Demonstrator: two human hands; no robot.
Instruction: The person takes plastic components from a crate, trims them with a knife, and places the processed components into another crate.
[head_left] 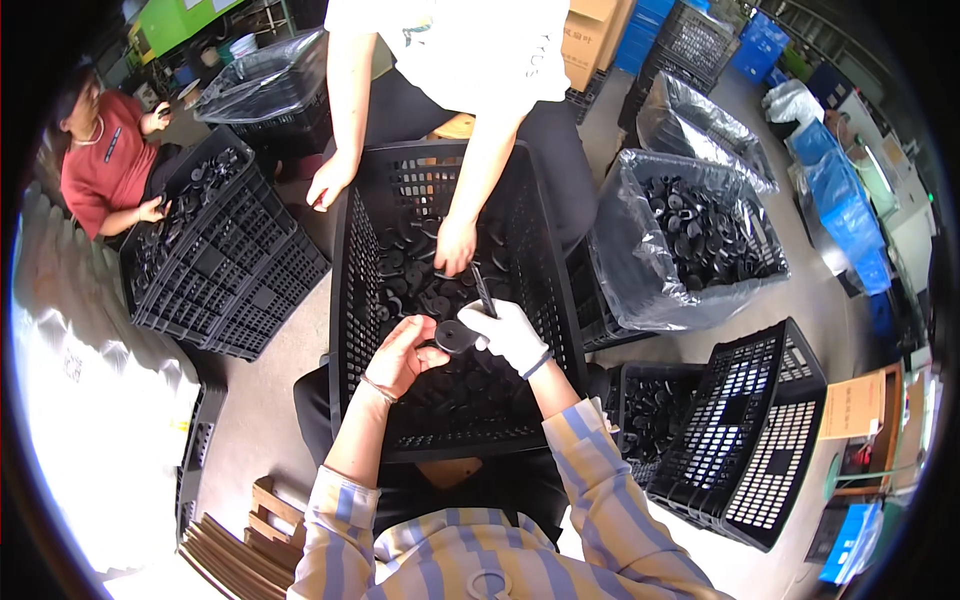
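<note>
My bare left hand pinches a round black part with a small centre mark, by its left edge. My right hand, in a white glove, is closed round a slim dark tool that points up and away; its exact kind is hard to tell. The gloved fingers come up against the right side of the round part. Both hands are above a large black perforated crate that holds many similar loose black parts.
Opposite, a person in a white shirt reaches a hand into the same crate. To the right stand a plastic-lined crate of black parts and a tilted crate. At left, a person in red works beside stacked crates.
</note>
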